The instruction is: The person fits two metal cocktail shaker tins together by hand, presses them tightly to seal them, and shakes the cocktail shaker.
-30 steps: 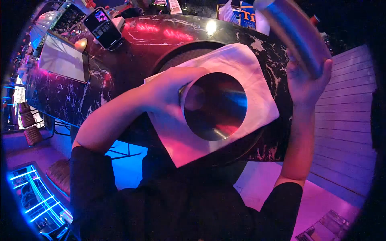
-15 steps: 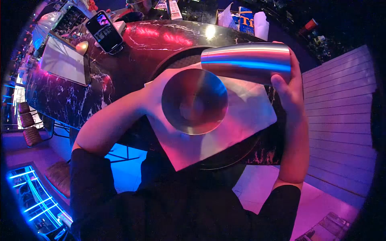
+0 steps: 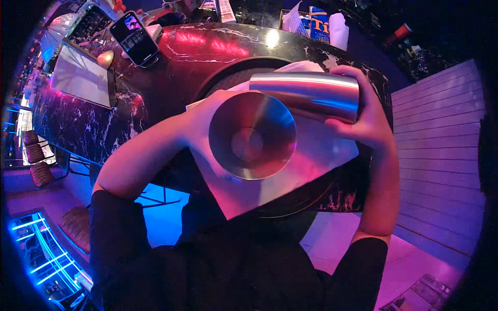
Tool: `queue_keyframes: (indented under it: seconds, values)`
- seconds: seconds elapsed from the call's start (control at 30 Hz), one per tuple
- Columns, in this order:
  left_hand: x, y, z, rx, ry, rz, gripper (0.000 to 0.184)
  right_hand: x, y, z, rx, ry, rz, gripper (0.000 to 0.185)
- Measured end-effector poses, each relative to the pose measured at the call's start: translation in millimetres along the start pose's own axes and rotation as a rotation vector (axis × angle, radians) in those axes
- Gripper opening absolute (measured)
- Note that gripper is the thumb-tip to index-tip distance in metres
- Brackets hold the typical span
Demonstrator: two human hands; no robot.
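My left hand is wrapped around one metal cocktail shaker tin, whose round open mouth faces up toward me. The tin's inside looks bare down to its bottom, while most of my left fingers are hidden behind it. A second metal shaker tin lies sideways in the air, gripped at its right end by my right hand. Its left end comes up close behind the first tin's rim; whether they touch I cannot tell. Below both tins a white cloth or paper sheet is spread over a round black tray.
The dark marbled table carries a phone on a stand and a clipboard-like board with a white sheet at the left. A box with a blue packet stands behind. White slatted panelling rises at the right.
The right-hand tin has shifted left and down toward me. The left-hand tin has tipped slightly, so more of its bottom shows.
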State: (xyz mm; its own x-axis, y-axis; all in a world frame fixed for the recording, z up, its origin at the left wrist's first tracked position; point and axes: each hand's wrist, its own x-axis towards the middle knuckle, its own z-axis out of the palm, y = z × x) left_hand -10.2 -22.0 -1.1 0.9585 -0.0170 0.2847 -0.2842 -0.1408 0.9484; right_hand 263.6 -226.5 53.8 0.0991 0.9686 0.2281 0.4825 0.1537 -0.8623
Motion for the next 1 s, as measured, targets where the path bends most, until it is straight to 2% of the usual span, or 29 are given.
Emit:
queue_keyframes:
  seconds: [0.03, 0.17, 0.23, 0.27, 0.33, 0.37, 0.43, 0.53, 0.63, 0.77, 0.83, 0.87, 0.93, 1.0]
  values:
    - [0.7, 1.3, 1.7, -0.049, 0.021, -0.045, 0.044, -0.5, -2.4, 4.1, 0.07, 0.009, 0.065, 0.087]
    - [-1.6, -12.0, 0.9, -0.128, 0.025, -0.095, 0.048, 1.5, -8.8, 8.7, -0.065, 0.005, 0.022, 0.087]
    - [-2.0, -18.4, -1.0, -0.111, 0.006, -0.088, 0.048, 0.6, -16.0, 9.2, -0.287, 0.017, -0.049, 0.087]
    - [-1.9, -23.8, -4.7, -0.103, -0.009, 0.036, 0.086, 0.4, -18.9, 10.2, -0.286, 0.016, -0.05, 0.087]
    - [-1.8, -26.7, -5.2, -0.096, -0.025, 0.16, 0.125, -0.6, -23.2, 12.4, -0.497, 0.061, -0.019, 0.088]
    - [-1.8, -26.6, -3.2, -0.113, -0.013, 0.057, 0.086, -1.1, -23.8, 13.3, -0.497, 0.062, -0.018, 0.088]
    - [-0.7, -25.7, -2.5, -0.13, -0.004, -0.046, 0.047, -2.2, -25.0, 15.2, -0.587, 0.093, -0.035, 0.087]
    - [-2.1, -15.4, -11.1, 0.01, -0.045, 0.012, 0.093, -1.1, -29.0, 22.6, -0.759, 0.121, -0.039, 0.083]
    - [-0.6, -13.1, -10.4, 0.033, -0.069, 0.011, 0.1, -3.2, -27.6, 35.3, -0.933, 0.242, -0.056, 0.082]
    - [0.9, -12.7, -6.7, -0.001, -0.093, -0.056, 0.11, -1.6, -23.8, 34.9, -0.842, 0.254, -0.011, 0.081]
    - [-0.2, -11.5, -6.1, -0.006, -0.103, -0.093, 0.114, -0.4, -14.5, 29.8, -0.521, 0.255, -0.008, 0.08]
    - [-2.3, -10.8, -6.5, -0.007, -0.107, -0.116, 0.117, 0.5, -9.9, 29.0, -0.522, 0.253, -0.009, 0.08]
    - [-4.3, -10.2, -7.5, 0.001, -0.112, -0.135, 0.121, 3.8, -4.9, 29.8, -0.079, 0.365, 0.115, 0.08]
    - [-5.6, -10.3, -7.5, 0.014, -0.111, -0.114, 0.124, 9.7, -4.7, 30.0, -0.031, 0.42, 0.084, 0.073]
